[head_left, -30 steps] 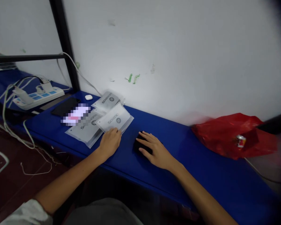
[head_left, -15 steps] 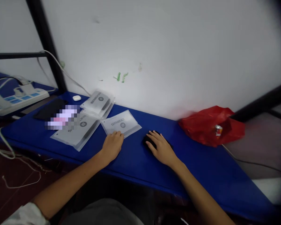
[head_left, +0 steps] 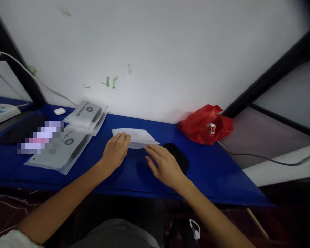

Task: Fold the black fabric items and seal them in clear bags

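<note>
The left hand [head_left: 115,153] has its grip closed on the near left corner of a flat white plastic pouch [head_left: 136,136]. Its fingers curl over the top, and the pouch's near edge is raised a little off the blue desk [head_left: 217,172]. The pouch lies just beyond both hands, near the wall, with its long axis running left to right across the person's front. The right hand [head_left: 165,165] has a wide grip, its fingers stretched flat and holding nothing. Its fingertips [head_left: 149,148] point up and left at the pouch's near right edge (whether they touch it cannot be told). So the left hand is on the pouch and the right is at most just reaching it. A flat black oval object [head_left: 179,156] lies just beside the right hand, on its far side. Further right sits a crumpled red plastic bag [head_left: 201,122].
</note>
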`<state>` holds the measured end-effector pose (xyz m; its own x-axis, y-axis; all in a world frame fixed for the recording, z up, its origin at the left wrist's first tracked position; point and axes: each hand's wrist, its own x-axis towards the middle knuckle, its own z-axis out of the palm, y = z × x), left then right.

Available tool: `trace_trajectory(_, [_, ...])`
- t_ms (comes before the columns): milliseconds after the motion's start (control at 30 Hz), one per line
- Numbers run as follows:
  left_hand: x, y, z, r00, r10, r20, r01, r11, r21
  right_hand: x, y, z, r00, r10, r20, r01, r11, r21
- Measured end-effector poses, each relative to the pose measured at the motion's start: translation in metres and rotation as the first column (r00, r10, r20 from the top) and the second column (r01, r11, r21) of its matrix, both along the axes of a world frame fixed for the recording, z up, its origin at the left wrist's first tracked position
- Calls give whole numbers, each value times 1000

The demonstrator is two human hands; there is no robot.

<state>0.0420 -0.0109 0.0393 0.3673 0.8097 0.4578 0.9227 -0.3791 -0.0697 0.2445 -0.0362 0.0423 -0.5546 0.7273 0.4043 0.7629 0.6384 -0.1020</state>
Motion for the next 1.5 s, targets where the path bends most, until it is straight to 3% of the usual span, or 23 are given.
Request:
trace_trajectory(67, [0,1,2,1000,-25,7,25,1000,2,-18,-1,2,995,96,-10,-96,994,-46])
trace_trajectory(167, [0,0,5,998,-65,4,65,998,-18,-36,9,-1,991,132,8,-130,983,-126])
trace_trajectory(400, [-13,0,1,980,-197,-6,197,980,-3,-42,41,-18,979,-157,129,180,963,-200])
trace_trajectory(533, [-24,0,-8,978,-198,-59,201,979,46,-40,44,-21,970,-206,126,230,948,-221])
trace_trajectory(600, [-28,1,-10,976,-207,-75,211,976,59,-39,40,-17,981,-159,112,183,950,-254])
trace_trajectory(667, [-31,3,-11,977,-202,-71,208,975,75,-37,32,-10,997,-38,71,56,960,-275])
trace_trajectory(733, [-33,5,-11,980,-186,-67,192,976,99,-30,22,-2,997,80,-2,-78,965,-251])
trace_trajectory(800, [-36,8,-11,982,-174,-72,182,974,132,-15,12,5,991,109,-82,-123,974,-191])
trace_trajectory(900, [-38,13,-13,984,-168,-65,177,968,180,24,6,9,988,-37,-152,19,993,-118])
trace_trajectory(967, [-39,16,-15,984,-172,-46,177,963,203,53,6,7,984,-143,-106,129,983,-129])
trace_trajectory(1100, [-40,19,-21,981,-194,-10,190,948,253,90,6,1,969,-245,28,243,930,-276])
trace_trajectory(1333, [-41,20,-25,982,-191,4,183,946,267,73,-8,0,937,-280,211,345,840,-419])
trace_trajectory(1500, [-42,20,-27,983,-184,31,171,956,237,61,-7,-1,918,-275,286,358,884,-299])
